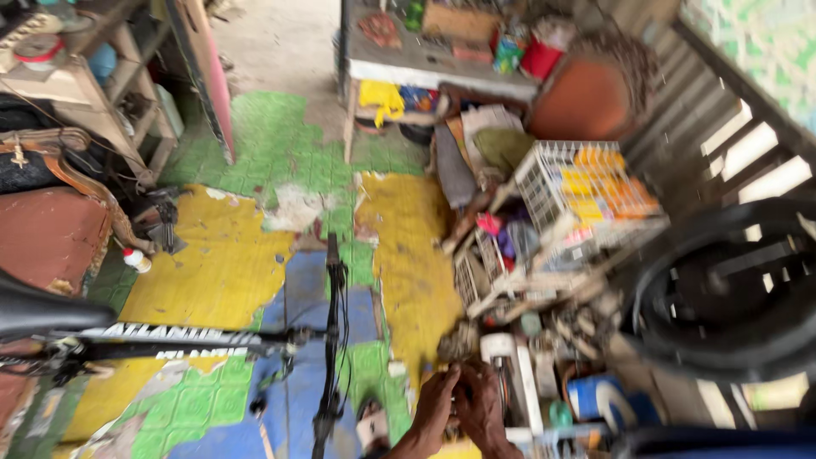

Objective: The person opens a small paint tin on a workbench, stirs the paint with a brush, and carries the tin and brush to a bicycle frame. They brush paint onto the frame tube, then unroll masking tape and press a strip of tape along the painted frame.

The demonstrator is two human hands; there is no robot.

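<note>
low at the bottom edge of the floor [221,272], the left hand [435,401] and right hand [481,406] meet, fingers curled inward around something small between them; blur hides what it is, and i cannot tell how tightly either closes. just beside them sits a cluttered pile with a white crate [586,191]; a bicycle handlebar [331,340] stands to their left, a black tyre [731,289] at the right.
</note>
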